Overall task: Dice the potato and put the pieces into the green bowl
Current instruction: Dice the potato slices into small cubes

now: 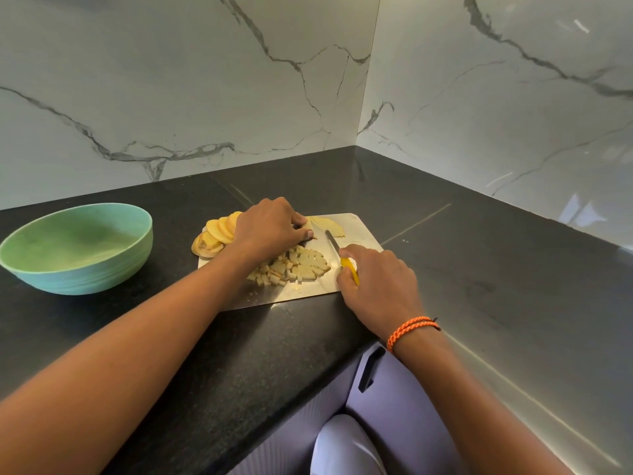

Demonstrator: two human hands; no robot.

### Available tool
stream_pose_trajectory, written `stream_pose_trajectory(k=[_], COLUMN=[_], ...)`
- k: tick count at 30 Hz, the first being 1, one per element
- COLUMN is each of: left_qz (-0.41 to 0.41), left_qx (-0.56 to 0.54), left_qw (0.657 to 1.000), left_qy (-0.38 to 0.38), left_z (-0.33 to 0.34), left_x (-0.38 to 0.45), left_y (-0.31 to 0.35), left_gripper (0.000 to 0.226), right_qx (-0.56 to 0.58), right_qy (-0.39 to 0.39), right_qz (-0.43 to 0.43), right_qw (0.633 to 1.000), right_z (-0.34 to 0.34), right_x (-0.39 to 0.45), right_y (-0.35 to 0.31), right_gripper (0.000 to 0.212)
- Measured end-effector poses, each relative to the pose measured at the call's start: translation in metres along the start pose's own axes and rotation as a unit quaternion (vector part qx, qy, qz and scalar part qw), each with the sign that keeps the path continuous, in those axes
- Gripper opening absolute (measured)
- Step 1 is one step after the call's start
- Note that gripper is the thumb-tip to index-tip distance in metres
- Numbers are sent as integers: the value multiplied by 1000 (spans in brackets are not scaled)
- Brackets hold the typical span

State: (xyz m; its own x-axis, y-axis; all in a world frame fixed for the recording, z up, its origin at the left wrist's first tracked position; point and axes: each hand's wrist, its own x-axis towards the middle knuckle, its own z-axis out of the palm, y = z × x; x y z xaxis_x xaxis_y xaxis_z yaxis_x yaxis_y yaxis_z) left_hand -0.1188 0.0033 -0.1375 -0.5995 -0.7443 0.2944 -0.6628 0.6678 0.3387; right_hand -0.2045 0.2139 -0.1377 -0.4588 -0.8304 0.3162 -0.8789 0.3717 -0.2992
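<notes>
A metal cutting board (356, 228) lies on the black counter. A fanned row of round potato slices (215, 233) sits at its far left corner, and a heap of diced potato pieces (294, 265) lies in the middle. More slices (330, 225) lie at the far edge. My left hand (270, 226) rests over the slices with its fingers curled down onto a slice. My right hand (375, 279) grips a yellow-handled knife (334, 243), blade pointing away to the left beside my left fingertips. The green bowl (75, 248) stands left of the board with nothing visible inside.
Marble walls meet in a corner behind the counter (479, 269). The counter's front edge runs diagonally below the board, with a lilac cabinet door and black handle (370, 368) beneath it. An orange cord bracelet (411, 329) circles my right wrist.
</notes>
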Motion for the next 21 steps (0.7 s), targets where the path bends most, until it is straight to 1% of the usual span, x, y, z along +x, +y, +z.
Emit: stream_pose_trajectory(k=[3,7,15,21], left_qz=[2,-3,-6,6], left_qx=[-4,-7,-2,-6], left_qw=[1000,1000,1000,1000], left_qy=[7,8,1,4], left_z=[1,-1,-1,0], left_x=[-2,-1,2,3], left_y=[2,2,-3,-5], left_gripper=[40,41,35,33], right_qx=[5,44,49,39], right_qy=[6,20,24,35], right_qz=[8,6,1,-11], right_qw=[1000,999,998,999], right_z=[-1,5,25,31], right_x=[2,12,52,61], right_y=[3,-1,-19,-21], right_gripper=[40,40,39,39])
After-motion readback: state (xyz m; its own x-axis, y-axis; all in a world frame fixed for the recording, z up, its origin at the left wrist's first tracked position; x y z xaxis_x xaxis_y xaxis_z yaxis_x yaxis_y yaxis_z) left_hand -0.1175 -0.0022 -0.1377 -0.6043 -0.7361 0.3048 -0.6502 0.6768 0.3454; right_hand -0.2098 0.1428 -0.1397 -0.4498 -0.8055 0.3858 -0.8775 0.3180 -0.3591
